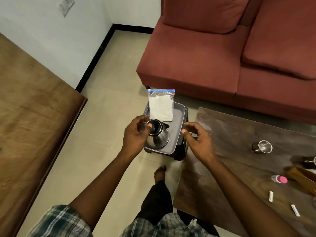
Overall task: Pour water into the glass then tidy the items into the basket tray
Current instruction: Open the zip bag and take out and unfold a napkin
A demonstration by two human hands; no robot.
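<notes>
A dark grey basket tray (pixel 177 134) with lattice sides sits low over the tiled floor, in front of the sofa. Inside it stands a steel jug (pixel 159 139) with its open mouth up. A clear zip bag (pixel 160 106) holding white paper leans on the tray's far rim. My left hand (pixel 135 134) curls around the jug's top from the left, thumb on its rim. My right hand (pixel 198 141) hovers at the tray's right rim with fingers apart, holding nothing. A small steel cup (pixel 264 147) stands on the dark low table (pixel 230 151) to the right.
A maroon sofa (pixel 222 57) fills the back right. On the low table lie a pink-capped bottle (pixel 279 179), two white sachets (pixel 270 195) and a wooden object (pixel 301 177). A brown wooden surface (pixel 34 108) runs along the left. My bare foot (pixel 160 173) is just below the tray.
</notes>
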